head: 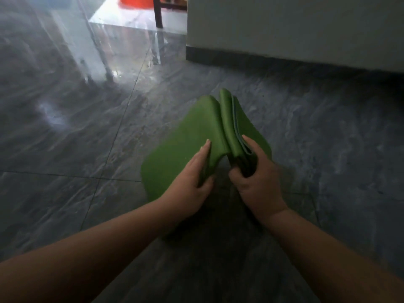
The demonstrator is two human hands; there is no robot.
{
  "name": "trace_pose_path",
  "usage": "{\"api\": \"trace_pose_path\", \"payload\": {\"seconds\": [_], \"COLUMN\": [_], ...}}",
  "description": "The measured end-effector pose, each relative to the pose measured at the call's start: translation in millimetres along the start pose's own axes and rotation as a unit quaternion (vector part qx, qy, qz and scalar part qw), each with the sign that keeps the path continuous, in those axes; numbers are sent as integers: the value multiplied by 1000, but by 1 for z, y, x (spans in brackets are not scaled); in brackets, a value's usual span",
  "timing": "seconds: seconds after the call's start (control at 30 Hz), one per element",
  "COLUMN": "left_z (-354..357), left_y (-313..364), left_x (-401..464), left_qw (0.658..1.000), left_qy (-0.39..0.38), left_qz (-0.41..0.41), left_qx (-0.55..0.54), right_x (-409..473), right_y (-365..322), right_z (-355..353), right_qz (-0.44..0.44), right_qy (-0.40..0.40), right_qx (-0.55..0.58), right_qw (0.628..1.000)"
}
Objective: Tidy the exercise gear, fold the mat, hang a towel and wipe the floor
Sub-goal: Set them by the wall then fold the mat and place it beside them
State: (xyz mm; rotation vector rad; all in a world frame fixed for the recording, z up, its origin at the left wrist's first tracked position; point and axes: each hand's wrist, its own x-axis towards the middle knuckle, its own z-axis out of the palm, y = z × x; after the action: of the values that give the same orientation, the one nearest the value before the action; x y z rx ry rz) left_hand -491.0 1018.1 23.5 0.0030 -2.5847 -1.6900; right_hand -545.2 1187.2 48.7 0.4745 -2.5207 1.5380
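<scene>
A green exercise mat (175, 149) stands in folds on the grey tiled floor, in the middle of the head view. My left hand (192, 176) grips the near end of the left fold, fingers laid along its outer face and thumb tucked under. My right hand (255, 171) grips the near end of the right stack of folds, whose layers show a grey-blue underside. A narrow gap runs between the two folds. The lower part of the mat lies in shadow behind my forearms.
A white wall with a dark skirting (284, 60) stands at the back right. A dark wooden leg (157, 12) and a red object (135, 1) are at the top. The glossy grey tiles (76, 127) spread to the left.
</scene>
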Motion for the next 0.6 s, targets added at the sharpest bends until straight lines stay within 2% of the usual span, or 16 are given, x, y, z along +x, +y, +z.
{"api": "trace_pose_path", "payload": {"seconds": [0.13,0.2,0.3,0.4,0.5,0.6], "left_z": [-2,-2,-5,-12,-19,-16], "left_y": [28,25,4,-8,-11,-6], "left_x": [-13,-20,-26,-28,-22,-14], "left_qw": [993,988,977,980,984,982], "left_qy": [29,86,170,164,131,144], "left_qz": [86,121,125,114,122,119], "left_qx": [-73,-43,-3,-10,0,22], "right_x": [6,0,-15,-21,-28,-42], "right_y": [-33,-32,-24,-25,-28,-36], "right_z": [-2,-1,-1,-2,-2,-1], "right_qz": [-7,1,23,10,26,27], "right_qy": [4,-19,-72,-99,-43,-31], "right_qx": [157,221,245,222,224,233], "right_qw": [988,975,966,970,973,972]}}
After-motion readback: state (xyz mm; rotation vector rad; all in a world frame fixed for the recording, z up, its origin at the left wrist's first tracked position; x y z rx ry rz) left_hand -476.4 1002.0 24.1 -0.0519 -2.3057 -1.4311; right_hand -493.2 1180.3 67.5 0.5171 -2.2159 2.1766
